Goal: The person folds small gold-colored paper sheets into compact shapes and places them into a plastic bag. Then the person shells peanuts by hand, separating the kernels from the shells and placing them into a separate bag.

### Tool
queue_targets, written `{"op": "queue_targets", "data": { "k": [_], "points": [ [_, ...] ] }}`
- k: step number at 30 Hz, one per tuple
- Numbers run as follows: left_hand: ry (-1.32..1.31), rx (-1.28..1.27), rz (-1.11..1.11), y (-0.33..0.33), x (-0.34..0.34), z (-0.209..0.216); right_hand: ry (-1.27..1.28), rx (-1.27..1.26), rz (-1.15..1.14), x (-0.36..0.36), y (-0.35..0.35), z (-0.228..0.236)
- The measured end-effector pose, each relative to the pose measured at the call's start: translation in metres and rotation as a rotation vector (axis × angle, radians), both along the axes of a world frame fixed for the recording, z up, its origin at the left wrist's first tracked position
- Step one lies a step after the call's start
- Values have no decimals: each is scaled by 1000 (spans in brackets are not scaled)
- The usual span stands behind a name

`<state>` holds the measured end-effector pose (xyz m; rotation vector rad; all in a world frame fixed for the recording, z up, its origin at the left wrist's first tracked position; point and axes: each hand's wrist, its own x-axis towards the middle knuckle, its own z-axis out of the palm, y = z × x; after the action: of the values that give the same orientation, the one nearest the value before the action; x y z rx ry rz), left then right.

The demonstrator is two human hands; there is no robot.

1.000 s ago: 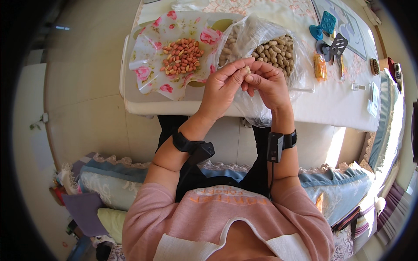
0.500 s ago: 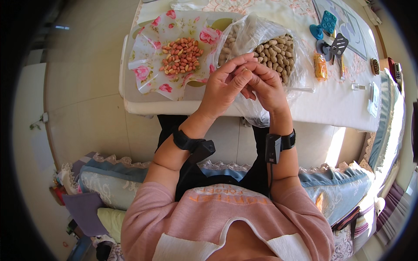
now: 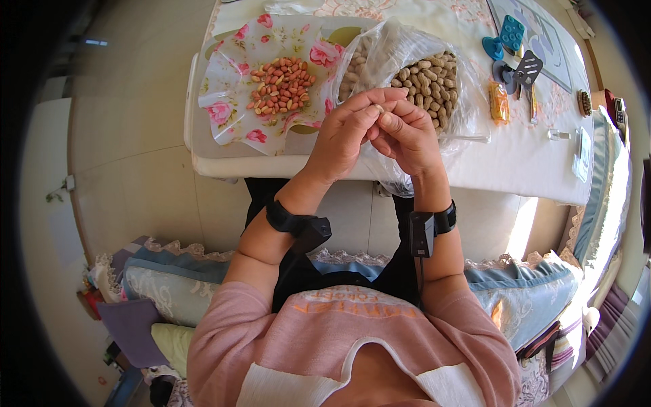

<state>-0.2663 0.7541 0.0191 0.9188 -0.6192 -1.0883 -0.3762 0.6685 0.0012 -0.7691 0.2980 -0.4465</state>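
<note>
Looked down over a pink sweatshirt at two bare hands raised together above the near edge of a white table (image 3: 515, 163). Hardly moved from a second earlier: stayed in the same spot in front of the bag, wrists no higher or lower. Shifted only at the fingertips, where a small pale peanut (image 3: 377, 108) showed more plainly than before, as though turned or worked a little between the fingers. Judged from that to be midway through cracking one nut, with the shell not yet visibly split.

Left hand (image 3: 342, 136) reached up and to the right, back of the hand toward the camera, thumb and forefinger pressed together on the peanut. Right hand (image 3: 407, 136) met it from the other side, fingers curled in, fingertips closed against the same nut, knuckles touching the left hand's. Kept both forearms rising from the lower edge, each with a black wrist band (image 3: 291, 220) and a small black box on it.

Held the peanut in the air between both hands, just in front of a clear plastic bag (image 3: 427, 78) full of unshelled peanuts. Left of the bag, lay a flowered sheet (image 3: 230, 88) with a heap of reddish shelled kernels (image 3: 281, 85) at its middle. Farther right on the table, showed blue utensils (image 3: 512, 34), well apart from the hands.
</note>
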Motion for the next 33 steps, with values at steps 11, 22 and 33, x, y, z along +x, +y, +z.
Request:
{"op": "queue_targets", "data": {
  "k": [11, 22, 33],
  "points": [
    [-390, 30, 98, 3, 7, -1, 116, -63, -98, 9, 12, -2],
    [-284, 111, 140, 3, 0, -3, 456, -897, -486, 22, 30, 0],
    [512, 100, 51, 0, 7, 0, 266, -425, -535, 1, -3, 1]
  ]
}}
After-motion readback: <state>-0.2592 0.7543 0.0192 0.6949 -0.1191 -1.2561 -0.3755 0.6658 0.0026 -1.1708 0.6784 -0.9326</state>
